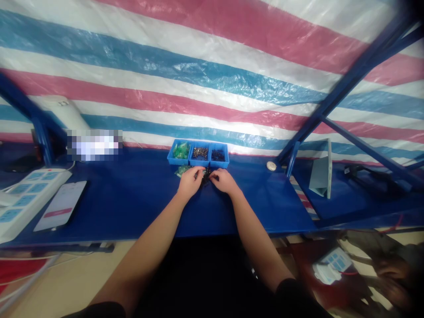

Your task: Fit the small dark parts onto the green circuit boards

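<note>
Both my hands reach out over the blue table [132, 198] just in front of three small blue bins [198, 154]. My left hand [190, 181] and my right hand [224, 181] have their fingers curled in a pinch, meeting over a small heap of dark parts [206, 176]. What the fingers hold is too small to name. Beside my left hand lies a small pile of green parts [180, 170]. The left bin holds green pieces, the middle one metallic pieces, the right one dark pieces.
A white power strip [23, 198] and a phone [61, 205] lie at the table's left. A white lamp [62, 112] stands behind them. A small round white object [271, 165] and a grey tablet stand [320, 170] are at the right, by blue frame struts [347, 84].
</note>
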`<state>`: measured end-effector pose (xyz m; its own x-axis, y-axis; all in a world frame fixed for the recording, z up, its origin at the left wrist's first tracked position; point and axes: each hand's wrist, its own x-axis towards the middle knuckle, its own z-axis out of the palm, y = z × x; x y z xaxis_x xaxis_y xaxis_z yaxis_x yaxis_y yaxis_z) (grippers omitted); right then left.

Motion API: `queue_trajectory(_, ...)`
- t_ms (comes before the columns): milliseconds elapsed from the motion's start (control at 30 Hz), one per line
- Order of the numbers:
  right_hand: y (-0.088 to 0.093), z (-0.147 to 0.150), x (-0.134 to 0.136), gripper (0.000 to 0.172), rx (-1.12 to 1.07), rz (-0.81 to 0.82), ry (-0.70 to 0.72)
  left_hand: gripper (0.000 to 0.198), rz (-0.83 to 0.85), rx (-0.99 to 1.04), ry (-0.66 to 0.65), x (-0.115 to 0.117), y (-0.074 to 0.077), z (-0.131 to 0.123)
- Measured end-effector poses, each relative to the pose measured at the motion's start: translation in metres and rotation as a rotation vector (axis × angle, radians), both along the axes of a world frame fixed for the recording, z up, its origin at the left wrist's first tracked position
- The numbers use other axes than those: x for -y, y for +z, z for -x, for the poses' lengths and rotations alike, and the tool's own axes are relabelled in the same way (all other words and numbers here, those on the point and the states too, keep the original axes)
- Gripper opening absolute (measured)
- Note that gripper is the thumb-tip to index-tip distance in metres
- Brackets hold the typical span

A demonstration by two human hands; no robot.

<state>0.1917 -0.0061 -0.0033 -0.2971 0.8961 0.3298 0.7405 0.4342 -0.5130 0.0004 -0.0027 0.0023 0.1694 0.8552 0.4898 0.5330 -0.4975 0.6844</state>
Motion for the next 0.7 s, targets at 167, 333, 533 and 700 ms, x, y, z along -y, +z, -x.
queue_trajectory(167,-0.002,-0.001,0.000,0.017,0.014,0.007,-0.016,0.025,0.009,-0.004,-0.005,0.000,-0.001,0.000)
queue_trajectory(333,-0.001,0.001,0.001,0.016,-0.100,-0.011,-0.022,0.026,0.003,-0.004,-0.010,-0.001,-0.002,0.000)
queue_trajectory(533,0.004,0.010,0.002,0.026,-0.363,-0.050,-0.061,0.025,-0.027,-0.021,-0.042,-0.002,-0.004,-0.001)
queue_trajectory(700,0.005,0.018,0.003,0.027,-0.472,-0.038,-0.045,0.023,-0.080,-0.080,-0.083,-0.002,-0.004,-0.002)
